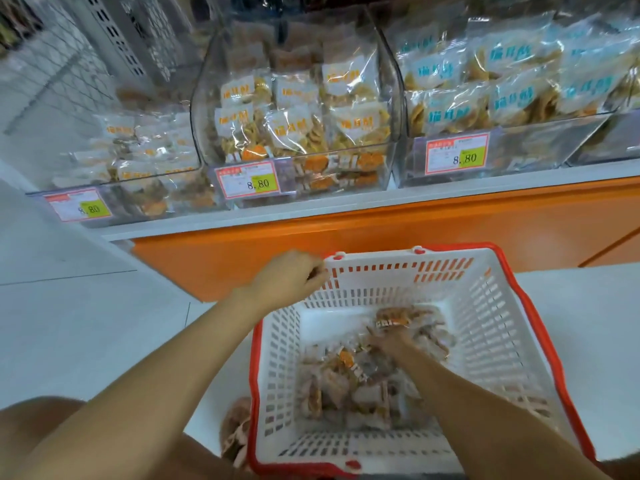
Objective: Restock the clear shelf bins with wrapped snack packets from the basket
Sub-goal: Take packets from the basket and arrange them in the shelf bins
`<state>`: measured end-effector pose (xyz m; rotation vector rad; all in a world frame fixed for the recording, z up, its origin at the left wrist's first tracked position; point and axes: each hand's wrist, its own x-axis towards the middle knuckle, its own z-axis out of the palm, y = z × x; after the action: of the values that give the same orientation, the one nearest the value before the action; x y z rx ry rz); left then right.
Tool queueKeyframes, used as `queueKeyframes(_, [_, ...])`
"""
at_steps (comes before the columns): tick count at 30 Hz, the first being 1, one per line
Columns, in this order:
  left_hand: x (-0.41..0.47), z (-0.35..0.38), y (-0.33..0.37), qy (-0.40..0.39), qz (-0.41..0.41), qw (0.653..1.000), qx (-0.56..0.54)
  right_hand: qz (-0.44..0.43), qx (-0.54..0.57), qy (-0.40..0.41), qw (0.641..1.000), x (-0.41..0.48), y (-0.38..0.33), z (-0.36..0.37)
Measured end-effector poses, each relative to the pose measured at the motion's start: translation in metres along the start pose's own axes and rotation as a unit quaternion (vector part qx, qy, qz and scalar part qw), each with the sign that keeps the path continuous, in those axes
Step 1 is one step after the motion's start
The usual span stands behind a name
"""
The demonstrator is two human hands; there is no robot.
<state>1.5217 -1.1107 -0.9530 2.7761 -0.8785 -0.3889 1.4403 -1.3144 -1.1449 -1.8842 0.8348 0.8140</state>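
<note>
**Loose packets**: a few are lying outside the basket, nearer than both sets of fingers and to the left of the right hand. They look spilled or set aside.

**Basket**: white with a red rim, sitting on the floor below the shelf. This is probably so that stock is travelling only a short way up.

**Snack packets**: the task's stock is lying heaped in the basket bottom, beneath and around the right hand, not yet moved to a bin.

**Right hand**: reaching down into the heap. Its fingers are touching an orange-labelled packet. Blur is hiding whether they are spread or pinching it.

**Left hand**: its fingers are curling over the basket's far left corner rim, seemingly steadying it while the other hand is digging.

**Shelf edge**: running above and beyond both hands, over an orange panel.

**Middle bin**: clear, standing straight beyond the left fingers. It is holding larger bags on top and small orange-labelled packets at the front bottom, which look like the basket's. It is likely the destination.

**Left bin** and **right bin**: flanking it and already well filled.

**Price tags**: facing out from the bin fronts.
</note>
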Motion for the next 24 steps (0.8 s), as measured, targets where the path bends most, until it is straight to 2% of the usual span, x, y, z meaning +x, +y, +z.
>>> queueKeyframes(2, [-0.014, 0.025, -0.026, -0.092, -0.053, 0.994, 0.009, 0.029, 0.041, 0.055, 0.997, 0.002, 0.000, 0.015])
queueKeyframes(3, [-0.020, 0.033, -0.036, -0.114, -0.076, 0.990, 0.021, 0.041, 0.052, 0.070, 0.995, 0.003, 0.000, 0.019])
queueKeyframes(6, [-0.029, 0.045, -0.050, -0.101, -0.102, 0.988, 0.053, 0.082, 0.095, 0.077, 0.989, 0.010, -0.004, 0.025])
queueKeyframes(9, [-0.027, 0.051, -0.048, -0.092, -0.093, 0.987, 0.092, 0.101, 0.036, 0.098, 0.989, 0.021, 0.005, 0.023])
queueKeyframes(10, [-0.026, 0.053, -0.047, -0.093, -0.091, 0.986, 0.104, 0.091, 0.049, 0.099, 0.990, 0.018, 0.006, 0.023])
queueKeyframes(13, [-0.026, 0.057, -0.047, -0.094, -0.101, 0.985, 0.102, 0.090, 0.202, 0.019, 0.975, 0.000, -0.002, 0.025])
queueKeyframes(17, [-0.032, 0.056, -0.046, -0.098, -0.110, 0.987, 0.057, 0.143, 0.389, -0.064, 0.908, 0.005, -0.003, 0.029])
queueKeyframes(21, [-0.039, 0.049, -0.040, -0.102, -0.130, 0.985, -0.038, 0.157, 0.511, -0.157, 0.831, -0.021, -0.012, 0.013])
queueKeyframes(24, [-0.041, 0.039, -0.032, -0.089, -0.132, 0.972, -0.173, 0.122, 0.533, -0.269, 0.793, -0.043, -0.016, -0.010])
